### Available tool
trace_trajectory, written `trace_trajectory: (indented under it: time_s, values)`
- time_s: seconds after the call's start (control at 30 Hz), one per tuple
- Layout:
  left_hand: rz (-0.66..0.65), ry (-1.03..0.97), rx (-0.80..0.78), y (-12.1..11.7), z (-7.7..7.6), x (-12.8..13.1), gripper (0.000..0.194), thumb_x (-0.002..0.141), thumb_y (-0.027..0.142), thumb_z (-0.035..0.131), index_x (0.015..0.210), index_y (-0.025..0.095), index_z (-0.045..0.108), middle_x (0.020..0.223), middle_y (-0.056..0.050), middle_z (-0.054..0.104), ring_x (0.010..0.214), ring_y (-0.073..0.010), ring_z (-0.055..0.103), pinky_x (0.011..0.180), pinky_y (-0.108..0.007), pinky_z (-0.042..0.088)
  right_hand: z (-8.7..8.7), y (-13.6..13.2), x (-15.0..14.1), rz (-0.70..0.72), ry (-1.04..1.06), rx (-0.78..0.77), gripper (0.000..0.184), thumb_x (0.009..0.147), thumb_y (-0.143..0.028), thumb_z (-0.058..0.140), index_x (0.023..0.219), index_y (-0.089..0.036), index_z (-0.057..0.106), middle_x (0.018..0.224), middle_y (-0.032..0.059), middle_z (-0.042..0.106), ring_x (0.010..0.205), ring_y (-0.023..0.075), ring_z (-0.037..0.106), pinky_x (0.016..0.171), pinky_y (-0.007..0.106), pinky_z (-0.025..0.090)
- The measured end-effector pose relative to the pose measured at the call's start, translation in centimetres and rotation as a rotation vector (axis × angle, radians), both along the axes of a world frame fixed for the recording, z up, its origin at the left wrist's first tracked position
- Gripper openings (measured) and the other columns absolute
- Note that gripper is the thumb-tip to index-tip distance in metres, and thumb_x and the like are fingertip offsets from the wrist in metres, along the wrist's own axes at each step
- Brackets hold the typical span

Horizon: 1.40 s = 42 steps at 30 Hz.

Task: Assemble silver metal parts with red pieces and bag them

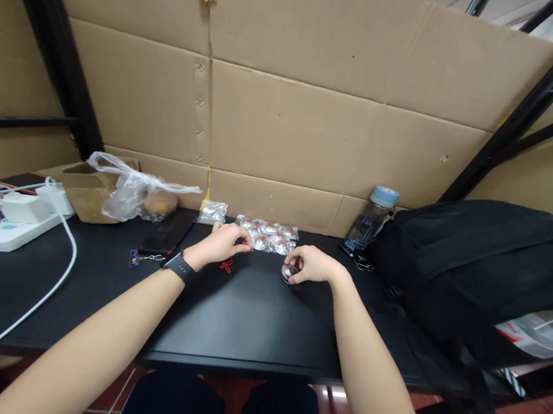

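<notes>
forearms [106, 320], right hand [318, 264] on silvery object [289, 272]

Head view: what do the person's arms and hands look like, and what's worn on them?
The left hand and right hand wear no gloves. The left wrist carries a dark, watch-like band; any markings on it are too small to read. The right wrist has nothing on it. No sleeves or cables show on either forearm.
</notes>
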<state>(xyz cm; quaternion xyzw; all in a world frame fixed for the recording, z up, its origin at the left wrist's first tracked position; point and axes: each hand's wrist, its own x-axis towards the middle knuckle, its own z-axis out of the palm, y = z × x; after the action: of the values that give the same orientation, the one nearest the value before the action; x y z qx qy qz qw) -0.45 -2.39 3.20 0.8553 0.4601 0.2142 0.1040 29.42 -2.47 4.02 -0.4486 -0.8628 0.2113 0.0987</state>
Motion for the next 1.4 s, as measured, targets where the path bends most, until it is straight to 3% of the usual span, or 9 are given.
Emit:
trace_trajectory:
  time_s: [0.2,0.4,0.6,0.9,1.13,1.27,1.4]
  values:
    - [-0.04,-0.037,0.043,0.0,-0.7,-0.2,0.013,0.093,0.032,0.063,0.09,0.024,0.073,0.115,-0.004,0.068,0.118,-0.0275,0.055,0.1,-0.042,0.036,0.3,0.0,0.4,0.003,0.07,0.052,0.04,0.058,-0.031,0.087,0.097,-0.022,0.078,0.087,0.0006,0.072,0.074,0.0167,0.063,0.068,0.026,0.047]
    - [-0.132,-0.355,0.051,0.9,-2.4,1.3,0.019,0.093,0.038,0.063,0.092,0.023,0.073,0.116,-0.007,0.063,0.113,-0.0244,0.058,0.104,-0.042,0.042,-0.6,-0.5,-3.4,-0.035,0.554,0.224,0.047,0.067,-0.036,0.086,0.11,-0.022,0.073,0.106,0.0064,0.071,0.086,0.0196,0.067,0.073,0.03,0.052]
    - [-0.129,-0.619,0.012,1.3,-3.5,2.8,0.02,0.09,0.037,0.064,0.092,0.019,0.074,0.114,-0.01,0.063,0.113,-0.0251,0.061,0.109,-0.044,0.042,-2.2,-1.0,-7.0,-0.04,0.914,0.023,0.053,0.066,-0.038,0.087,0.113,-0.021,0.068,0.114,0.0103,0.07,0.09,0.0223,0.071,0.069,0.03,0.057]
    - [-0.104,-0.621,0.055,1.5,-3.9,2.7,0.016,0.089,0.033,0.065,0.088,0.019,0.073,0.114,-0.009,0.064,0.112,-0.0246,0.061,0.109,-0.046,0.041,-2.7,-1.0,-7.2,-0.064,0.997,-0.028,0.052,0.064,-0.037,0.089,0.109,-0.02,0.067,0.113,0.0098,0.07,0.092,0.0208,0.072,0.076,0.032,0.06]
    - [-0.119,-0.554,0.143,0.6,-2.8,2.8,0.014,0.089,0.028,0.062,0.086,0.02,0.072,0.107,-0.008,0.063,0.107,-0.0236,0.061,0.104,-0.043,0.045,-2.6,-1.4,-7.5,-0.1,1.022,-0.099,0.044,0.063,-0.041,0.09,0.092,-0.02,0.066,0.089,0.0046,0.074,0.084,0.0211,0.073,0.078,0.033,0.058]
    - [-0.056,-0.55,0.166,0.5,-2.3,2.6,0.013,0.088,0.03,0.064,0.085,0.021,0.073,0.107,-0.007,0.063,0.109,-0.0245,0.06,0.105,-0.043,0.043,-2.3,-1.2,-7.5,-0.118,1.005,-0.122,0.035,0.078,-0.051,0.077,0.09,-0.019,0.068,0.084,0.0055,0.074,0.082,0.0215,0.072,0.07,0.03,0.055]
    - [-0.058,-0.566,0.15,0.5,-2.4,2.6,0.016,0.089,0.034,0.065,0.085,0.021,0.073,0.107,-0.007,0.063,0.111,-0.0251,0.059,0.106,-0.043,0.042,-2.2,-0.9,-7.2,-0.066,0.892,0.052,0.027,0.087,-0.046,0.068,0.089,-0.02,0.07,0.095,0.0057,0.071,0.086,0.0198,0.068,0.074,0.031,0.053]
